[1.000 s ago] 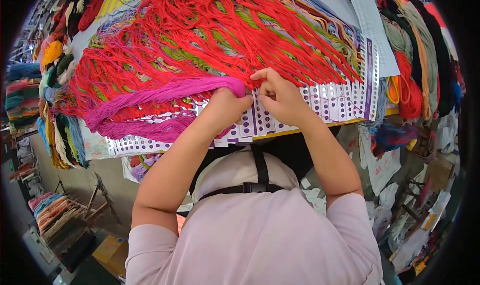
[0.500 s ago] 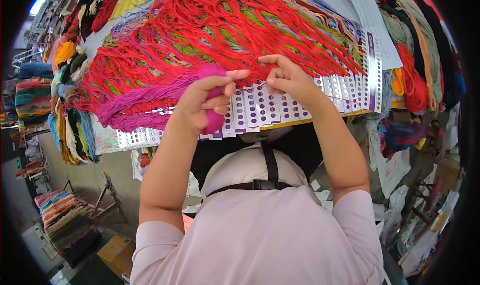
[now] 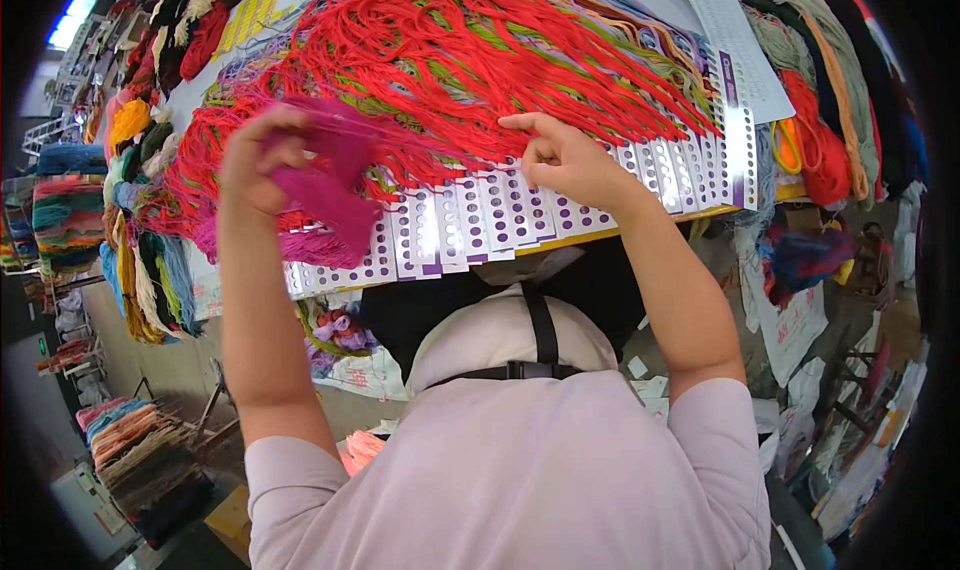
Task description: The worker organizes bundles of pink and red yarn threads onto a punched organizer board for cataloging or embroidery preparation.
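Note:
A bright magenta skein of thread hangs from my left hand, whose fingers curl around it. Motion blurs both the hand and the skein, and some magenta strands trail rightward. Over the table's front part is my right hand, with the index finger stretched out and the other fingers folded against the thumb; whatever they pinch is too small to make out. Beneath and beyond both hands lies a thick spread of red threads mixed with green ones. White cards with rows of purple-rimmed holes line up along the front edge, under the threads.
Hanks of many colours hang at the table's left end and right end. A long white sheet lies at the back right. Stacked yarn stands on the floor at left, near a cardboard box.
My left hand has swung left and away from my right hand, carrying the magenta skein with it. My right hand has shifted slightly left.

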A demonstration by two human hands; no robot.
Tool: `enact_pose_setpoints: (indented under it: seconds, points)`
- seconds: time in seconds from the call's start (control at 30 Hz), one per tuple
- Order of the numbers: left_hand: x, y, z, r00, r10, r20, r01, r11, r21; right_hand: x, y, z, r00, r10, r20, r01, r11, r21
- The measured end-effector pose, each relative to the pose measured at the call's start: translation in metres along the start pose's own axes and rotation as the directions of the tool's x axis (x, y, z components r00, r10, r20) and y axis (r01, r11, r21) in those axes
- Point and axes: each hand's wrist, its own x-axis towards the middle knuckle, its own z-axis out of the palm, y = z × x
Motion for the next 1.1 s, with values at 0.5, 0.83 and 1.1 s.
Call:
enact_pose_setpoints:
  seconds: [0.5,0.83,1.1]
  points:
    - [-0.07,-0.06,0.099,0.936,-0.013,0.353,0.03,0.999,-0.044,-0.019,-0.065,0.086,0.885,-0.207,-0.417,0.259,0.963,0.072]
    - [-0.084,-0.079,0.098,0.898,-0.057,0.436,0.153,0.97,-0.189,-0.014,-0.069,0.111,0.947,-0.125,-0.295,0.27,0.805,0.528]
    - [-0.083,-0.08,0.097,0.915,-0.035,0.401,0.114,0.978,-0.174,-0.013,-0.064,0.114,0.935,-0.123,-0.332,0.303,0.763,0.571]
